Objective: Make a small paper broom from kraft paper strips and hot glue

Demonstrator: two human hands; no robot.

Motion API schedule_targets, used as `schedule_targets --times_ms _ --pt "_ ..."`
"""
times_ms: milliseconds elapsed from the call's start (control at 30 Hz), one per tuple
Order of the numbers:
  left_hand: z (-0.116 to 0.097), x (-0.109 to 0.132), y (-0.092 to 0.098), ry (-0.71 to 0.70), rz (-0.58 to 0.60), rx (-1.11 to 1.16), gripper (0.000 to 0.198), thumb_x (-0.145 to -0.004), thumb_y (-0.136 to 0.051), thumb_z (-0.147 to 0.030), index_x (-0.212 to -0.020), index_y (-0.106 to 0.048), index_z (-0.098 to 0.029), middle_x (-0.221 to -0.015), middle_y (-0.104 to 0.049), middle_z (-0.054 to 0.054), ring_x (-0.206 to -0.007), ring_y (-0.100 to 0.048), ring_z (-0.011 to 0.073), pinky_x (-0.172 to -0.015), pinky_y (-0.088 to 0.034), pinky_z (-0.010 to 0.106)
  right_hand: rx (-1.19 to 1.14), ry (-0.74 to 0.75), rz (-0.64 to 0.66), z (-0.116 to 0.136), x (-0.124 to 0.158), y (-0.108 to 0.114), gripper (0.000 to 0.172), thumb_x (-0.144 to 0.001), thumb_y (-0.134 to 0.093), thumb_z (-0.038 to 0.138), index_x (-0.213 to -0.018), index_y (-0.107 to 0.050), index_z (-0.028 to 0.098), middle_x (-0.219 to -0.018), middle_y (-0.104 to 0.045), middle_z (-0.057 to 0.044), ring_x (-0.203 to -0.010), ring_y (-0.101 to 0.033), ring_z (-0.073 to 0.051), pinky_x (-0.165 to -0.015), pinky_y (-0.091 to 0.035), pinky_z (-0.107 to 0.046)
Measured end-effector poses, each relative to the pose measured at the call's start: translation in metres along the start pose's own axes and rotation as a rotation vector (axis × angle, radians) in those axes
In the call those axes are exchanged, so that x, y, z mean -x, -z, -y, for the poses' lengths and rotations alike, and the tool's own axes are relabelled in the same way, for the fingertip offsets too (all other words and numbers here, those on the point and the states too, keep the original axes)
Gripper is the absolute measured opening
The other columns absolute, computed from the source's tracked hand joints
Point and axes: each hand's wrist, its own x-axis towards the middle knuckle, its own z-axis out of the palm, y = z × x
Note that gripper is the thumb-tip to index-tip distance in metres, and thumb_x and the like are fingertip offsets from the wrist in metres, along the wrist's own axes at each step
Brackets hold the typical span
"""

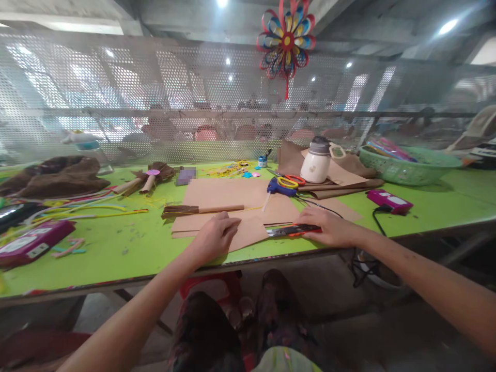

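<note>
Several sheets of brown paper [232, 191] lie on the green table. My left hand [217, 235] rests on the near sheet [251, 232], its fingers bent together; whether anything is between them is hidden. On the right, my right hand [323, 226] holds a utility knife [284, 231] with an orange and black handle, low over the table, its metal tip at the paper's right edge. A rolled paper piece with a fringed dark end [182, 210] lies across the sheets. Just beyond the knife is a blue glue gun [281, 188], beside scissors [296, 181] with yellow and red handles.
A white bottle [315, 164] stands behind on brown material. At the right are a green basket [414, 168] and a purple power box [389, 200]. Another purple box [34, 242], yellow strips and dark cloth [58, 175] lie left. The table's front edge [256, 261] runs below my hands.
</note>
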Motion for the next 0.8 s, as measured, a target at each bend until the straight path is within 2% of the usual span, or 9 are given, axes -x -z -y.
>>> schedule_targets --times_ms 167,300,467,600,800 --pt "-0.003 0.001 -0.001 -0.028 0.037 -0.042 0.032 -0.094 -0.036 -0.029 -0.098 -0.066 -0.019 -0.08 -0.054 0.006 -0.078 -0.053 0.0186 -0.069 -0.04 0.029 -0.051 -0.021 0.051 0.001 0.004 0.004 0.025 -0.087 -0.053 0.022 -0.11 -0.063 0.017 -0.1 -0.063 -0.009 -0.09 -0.059 -0.02 -0.081 -0.047 -0.033" --pt "-0.006 0.001 -0.001 -0.096 0.055 -0.102 0.034 -0.095 -0.035 -0.033 -0.096 -0.066 -0.019 -0.075 -0.051 0.005 -0.075 -0.051 0.0182 -0.067 -0.039 0.028 -0.069 -0.062 0.042 0.009 0.013 0.006 0.03 -0.087 -0.053 0.024 -0.115 -0.062 0.02 -0.102 -0.063 -0.009 -0.095 -0.059 -0.021 -0.083 -0.047 -0.034" --pt "-0.011 0.0 0.003 -0.149 0.111 -0.27 0.041 -0.096 -0.03 -0.039 -0.109 -0.066 -0.024 -0.074 -0.047 0.005 -0.07 -0.047 0.0184 -0.066 -0.037 0.029 -0.02 -0.061 0.039 0.023 0.021 0.001 0.036 -0.09 -0.049 0.023 -0.125 -0.057 0.025 -0.105 -0.06 -0.01 -0.099 -0.056 -0.023 -0.086 -0.047 -0.039" --pt "-0.012 -0.003 0.008 -0.187 0.177 -0.287 0.042 -0.095 -0.03 -0.042 -0.119 -0.061 -0.029 -0.075 -0.047 0.005 -0.071 -0.048 0.0184 -0.068 -0.038 0.029 0.01 -0.041 0.005 0.03 0.019 -0.007 0.037 -0.088 -0.052 0.024 -0.125 -0.056 0.026 -0.101 -0.061 -0.01 -0.097 -0.057 -0.024 -0.082 -0.049 -0.04" --pt "-0.011 -0.006 0.008 -0.235 0.239 -0.34 0.043 -0.096 -0.029 -0.039 -0.126 -0.056 -0.027 -0.075 -0.047 0.005 -0.07 -0.048 0.0184 -0.067 -0.038 0.028 0.009 0.009 -0.065 0.031 0.018 -0.016 0.033 -0.091 -0.049 0.028 -0.122 -0.059 0.024 -0.097 -0.061 -0.01 -0.091 -0.057 -0.023 -0.078 -0.05 -0.038"
